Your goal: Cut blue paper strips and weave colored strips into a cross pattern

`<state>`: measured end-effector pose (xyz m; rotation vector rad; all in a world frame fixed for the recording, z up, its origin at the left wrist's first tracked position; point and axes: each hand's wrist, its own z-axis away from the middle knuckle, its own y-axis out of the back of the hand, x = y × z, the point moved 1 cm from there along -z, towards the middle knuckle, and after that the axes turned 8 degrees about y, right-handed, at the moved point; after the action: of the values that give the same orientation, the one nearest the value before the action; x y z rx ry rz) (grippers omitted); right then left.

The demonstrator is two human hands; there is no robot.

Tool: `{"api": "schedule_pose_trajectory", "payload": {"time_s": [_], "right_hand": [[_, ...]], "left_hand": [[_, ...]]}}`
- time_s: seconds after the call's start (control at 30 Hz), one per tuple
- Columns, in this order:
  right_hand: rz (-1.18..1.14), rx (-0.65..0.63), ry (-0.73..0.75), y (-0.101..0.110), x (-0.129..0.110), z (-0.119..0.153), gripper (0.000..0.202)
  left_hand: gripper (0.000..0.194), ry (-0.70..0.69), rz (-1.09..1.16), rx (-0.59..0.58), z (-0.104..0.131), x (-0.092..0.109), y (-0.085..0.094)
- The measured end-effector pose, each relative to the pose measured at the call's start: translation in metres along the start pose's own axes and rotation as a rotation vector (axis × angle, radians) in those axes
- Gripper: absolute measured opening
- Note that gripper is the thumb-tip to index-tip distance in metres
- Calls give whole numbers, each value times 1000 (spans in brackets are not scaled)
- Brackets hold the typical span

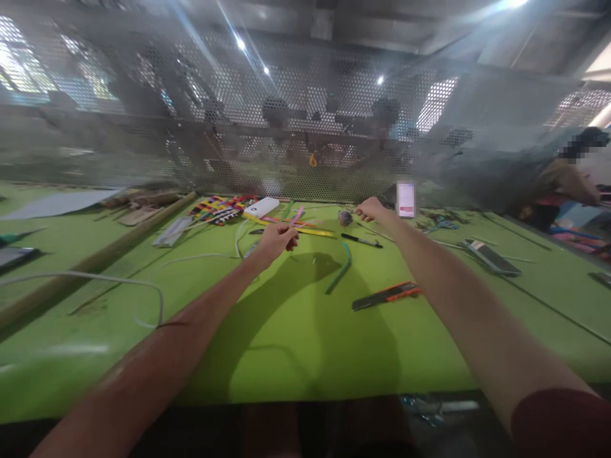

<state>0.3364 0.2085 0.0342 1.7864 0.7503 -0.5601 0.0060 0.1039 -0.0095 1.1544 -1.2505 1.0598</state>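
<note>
Head view: left hand [278, 238] pinches a pink strip [296, 217], right hand [373, 208] curls loosely at 12 o'clock, both stretched toward the colored strips [291, 227] spread on the green bench [286, 331].

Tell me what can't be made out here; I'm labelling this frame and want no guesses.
Head view only:
- Left hand: closed fingers hide its grip on the coloured strips.
- Right hand: whatever it pinches is too small and blurred.
- Phone screen: text too small.
- People behind the perforated screen: motion-blurred, veiled by mesh.
- Table's near edge: cut off below.
</note>
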Motion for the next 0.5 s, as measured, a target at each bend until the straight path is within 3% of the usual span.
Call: {"api": "schedule_pose_trajectory", "payload": {"time_s": [0.13, 0.3, 0.37, 0.5], "right_hand": [[108, 75, -44, 14, -10, 10, 29], [181, 206, 139, 25, -44, 44, 19], [156, 142, 248, 17, -63, 66, 12], [71, -151, 460, -19, -102, 115, 17]], "left_hand": [[20, 28, 66, -46, 0, 1, -2], [17, 92, 209, -127, 6, 4, -8], [16, 114, 253, -153, 8, 5, -11], [17, 136, 304, -208, 11, 4, -18]]}}
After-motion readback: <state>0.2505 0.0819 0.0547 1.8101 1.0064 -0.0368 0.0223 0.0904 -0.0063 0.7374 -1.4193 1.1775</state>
